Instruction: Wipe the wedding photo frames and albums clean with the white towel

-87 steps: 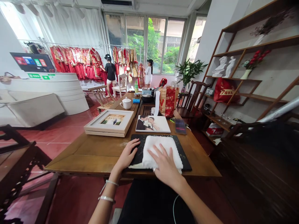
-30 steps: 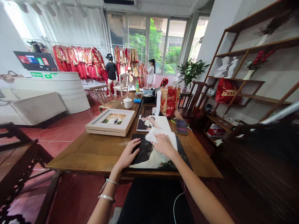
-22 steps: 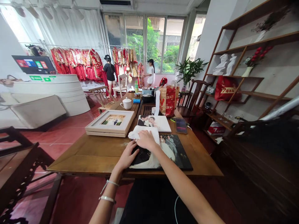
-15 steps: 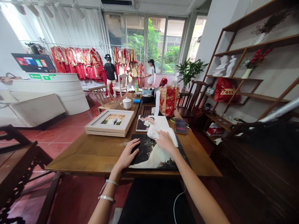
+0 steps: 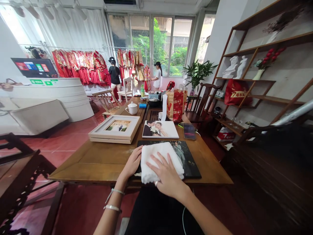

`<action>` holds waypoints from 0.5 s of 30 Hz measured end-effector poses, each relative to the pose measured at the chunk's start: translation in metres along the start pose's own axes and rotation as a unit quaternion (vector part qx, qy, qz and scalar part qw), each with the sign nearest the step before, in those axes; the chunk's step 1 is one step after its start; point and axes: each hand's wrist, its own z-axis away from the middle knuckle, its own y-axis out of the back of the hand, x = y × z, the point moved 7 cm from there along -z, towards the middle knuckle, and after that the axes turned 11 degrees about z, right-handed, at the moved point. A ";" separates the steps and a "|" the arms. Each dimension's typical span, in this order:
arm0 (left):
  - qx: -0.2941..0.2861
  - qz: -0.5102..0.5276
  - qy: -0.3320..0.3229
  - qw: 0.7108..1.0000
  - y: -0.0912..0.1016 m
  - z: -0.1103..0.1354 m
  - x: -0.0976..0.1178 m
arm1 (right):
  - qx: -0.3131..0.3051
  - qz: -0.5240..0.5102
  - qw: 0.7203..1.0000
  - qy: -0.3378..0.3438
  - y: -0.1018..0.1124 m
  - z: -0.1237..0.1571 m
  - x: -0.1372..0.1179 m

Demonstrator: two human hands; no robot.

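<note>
A folded white towel [image 5: 149, 150] lies over the left and middle part of a dark photo panel [image 5: 192, 164], which rests flat near the table's front edge. My right hand [image 5: 168, 176] is laid flat on the towel with its fingers spread, pressing it against the panel. A ring shows on one of its digits. At the panel's left edge rests my left hand [image 5: 132, 163], fingers stretched forward and the tips partly behind the towel. A figure in pale clothes is visible on the panel beside the towel; the rest of the picture is covered.
Beyond the panel lie a wedding photo print [image 5: 171, 130], a phone [image 5: 189, 131] and stacked light-wood picture frames [image 5: 133, 132]. Further back stand a white lidded cup [image 5: 132, 108] and a red paper bag [image 5: 176, 106]. Two people stand by the hanging red garments [image 5: 81, 70].
My right hand has drawn the towel toward me and to the left across the panel. The towel now lies spread flatter. My left hand has shifted slightly at the panel's edge.
</note>
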 end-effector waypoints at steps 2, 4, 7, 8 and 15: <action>-0.003 0.000 -0.005 1.000 0.000 0.000 0.001 | -0.020 -0.033 0.999 0.027 0.004 0.021 -0.003; -0.006 -0.005 -0.012 1.000 -0.001 0.001 0.003 | -0.038 -0.055 0.997 0.029 0.008 0.040 0.008; -0.014 -0.012 -0.014 1.000 -0.001 0.001 0.003 | -0.038 -0.047 0.998 -0.013 0.014 0.057 0.043; -0.016 -0.014 -0.014 1.000 -0.001 0.001 0.003 | -0.033 -0.036 0.998 -0.031 0.015 0.058 0.056; -0.021 -0.023 -0.018 0.999 -0.001 0.001 0.003 | -0.064 0.064 0.984 -0.155 0.012 0.003 0.126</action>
